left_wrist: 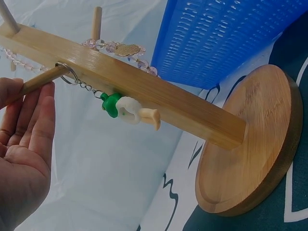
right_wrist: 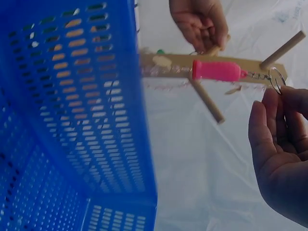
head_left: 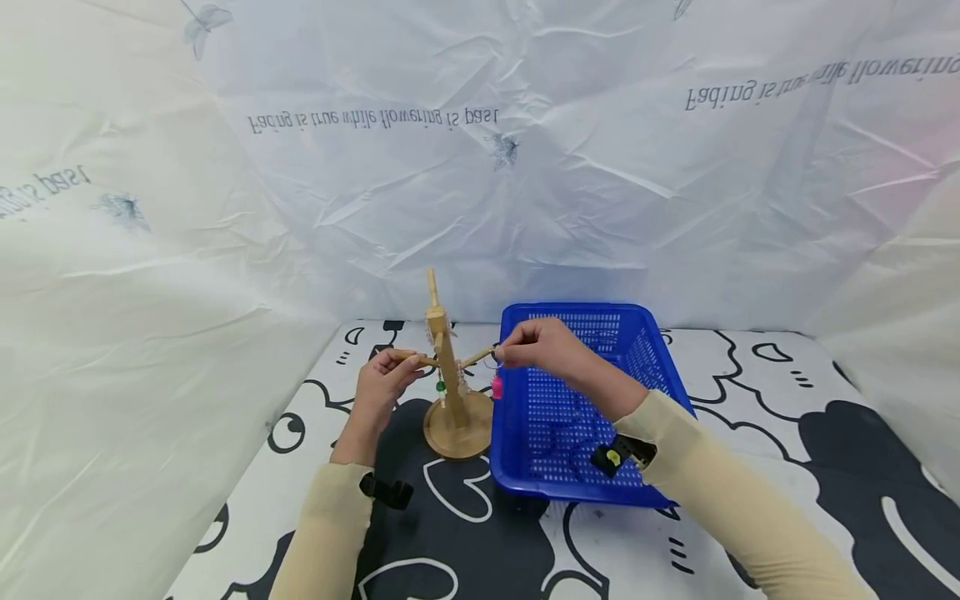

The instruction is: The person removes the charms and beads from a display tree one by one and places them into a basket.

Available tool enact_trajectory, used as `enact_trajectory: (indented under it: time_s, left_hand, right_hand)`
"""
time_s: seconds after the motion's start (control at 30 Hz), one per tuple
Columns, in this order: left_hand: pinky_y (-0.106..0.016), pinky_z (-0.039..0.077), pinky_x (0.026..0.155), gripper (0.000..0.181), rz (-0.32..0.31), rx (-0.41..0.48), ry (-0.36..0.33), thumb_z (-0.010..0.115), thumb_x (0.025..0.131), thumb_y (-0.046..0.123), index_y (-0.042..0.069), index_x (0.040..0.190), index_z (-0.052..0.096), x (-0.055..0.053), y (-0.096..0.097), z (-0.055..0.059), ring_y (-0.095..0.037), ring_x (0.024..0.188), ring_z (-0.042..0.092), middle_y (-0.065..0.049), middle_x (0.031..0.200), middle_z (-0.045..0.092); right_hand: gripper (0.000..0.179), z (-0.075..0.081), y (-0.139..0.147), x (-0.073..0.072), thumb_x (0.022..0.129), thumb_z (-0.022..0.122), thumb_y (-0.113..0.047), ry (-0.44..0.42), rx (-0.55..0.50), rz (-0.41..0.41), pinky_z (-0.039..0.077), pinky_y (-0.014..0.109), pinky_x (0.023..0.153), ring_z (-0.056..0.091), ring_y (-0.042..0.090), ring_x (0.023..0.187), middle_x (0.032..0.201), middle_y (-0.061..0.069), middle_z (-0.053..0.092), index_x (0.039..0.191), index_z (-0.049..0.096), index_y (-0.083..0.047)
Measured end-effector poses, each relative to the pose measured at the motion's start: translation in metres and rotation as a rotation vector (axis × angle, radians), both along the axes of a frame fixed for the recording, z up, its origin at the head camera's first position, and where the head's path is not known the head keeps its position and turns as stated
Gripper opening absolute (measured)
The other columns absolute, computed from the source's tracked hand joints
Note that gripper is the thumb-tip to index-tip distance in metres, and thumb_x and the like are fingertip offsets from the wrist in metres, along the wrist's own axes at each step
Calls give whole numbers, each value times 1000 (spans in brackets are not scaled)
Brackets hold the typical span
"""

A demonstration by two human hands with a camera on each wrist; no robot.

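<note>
A wooden stand (head_left: 447, 371) with several pegs rises from a round base (left_wrist: 260, 159). My left hand (head_left: 384, 385) pinches one of its pegs (left_wrist: 41, 80) between thumb and fingers. Near the root of that peg hangs the ring of a keychain with a green and white charm (left_wrist: 126, 107). To the right of the post, my right hand (head_left: 551, 343) pinches the metal ring (right_wrist: 277, 81) of a keychain with a pink charm (right_wrist: 219, 70). The charm dangles close to another peg (head_left: 477, 357); in the head view my fingers partly hide the ring. Pink beaded bracelets (left_wrist: 144, 63) hang on the stand.
A blue plastic basket (head_left: 517, 487) stands right of the stand, under my right forearm, with small dark items (head_left: 577, 454) inside that I cannot make out. The tabletop has a black-and-white cartoon cover (head_left: 600, 550). White sheeting (head_left: 450, 208) closes off the back and sides.
</note>
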State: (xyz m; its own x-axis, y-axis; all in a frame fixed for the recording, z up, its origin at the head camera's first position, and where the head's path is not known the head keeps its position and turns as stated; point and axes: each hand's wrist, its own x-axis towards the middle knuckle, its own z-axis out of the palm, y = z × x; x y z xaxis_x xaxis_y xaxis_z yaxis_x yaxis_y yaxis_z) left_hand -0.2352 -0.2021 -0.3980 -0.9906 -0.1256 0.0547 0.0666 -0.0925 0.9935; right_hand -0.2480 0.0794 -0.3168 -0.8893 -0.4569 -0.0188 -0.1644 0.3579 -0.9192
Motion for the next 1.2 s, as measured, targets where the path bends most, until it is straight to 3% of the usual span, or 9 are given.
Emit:
enact_trajectory:
  time_s: [0.27, 0.53, 0.7, 0.9, 1.2]
  left_hand:
    - [-16, 62, 85, 4, -3, 13, -21, 62, 101, 6, 7, 102, 67, 0, 0, 0, -2, 88, 74, 14, 87, 75]
    - [-16, 62, 85, 5, 2, 4, -28, 63, 101, 6, 5, 103, 67, 1, 1, 1, -3, 88, 75, 13, 87, 75]
    - [-16, 62, 85, 6, -2, 1, -12, 63, 101, 7, 4, 104, 67, 0, 0, 1, -2, 87, 74, 13, 87, 75]
    - [-17, 63, 85, 5, -7, 9, -10, 63, 101, 6, 4, 103, 67, 1, 1, 2, -2, 87, 75, 14, 87, 75]
    - [-17, 63, 85, 4, -12, 15, -9, 63, 101, 6, 7, 101, 67, 1, 1, 2, -6, 90, 76, 13, 86, 75]
  right_hand:
    - [19, -11, 20, -15, 98, 69, -17, -4, 85, 33, 63, 41, 97, 74, 20, 97, 103, 9, 76, 101, 74, 1]
    - [18, -27, 37, -29, 97, 69, -13, -41, 81, 115, 63, 41, 96, 74, 23, 97, 101, 11, 76, 100, 73, 4]
    - [18, -34, 44, -36, 97, 69, -14, -55, 98, 140, 62, 46, 99, 73, 16, 94, 103, 10, 75, 100, 73, 3]
    - [21, -40, 48, -43, 99, 67, -15, -84, 126, 143, 57, 53, 105, 72, 13, 96, 113, 20, 73, 103, 73, 4]
    - [21, -54, 52, -52, 100, 65, -16, -118, 140, 109, 59, 50, 104, 73, 18, 99, 110, 14, 75, 104, 72, 4]
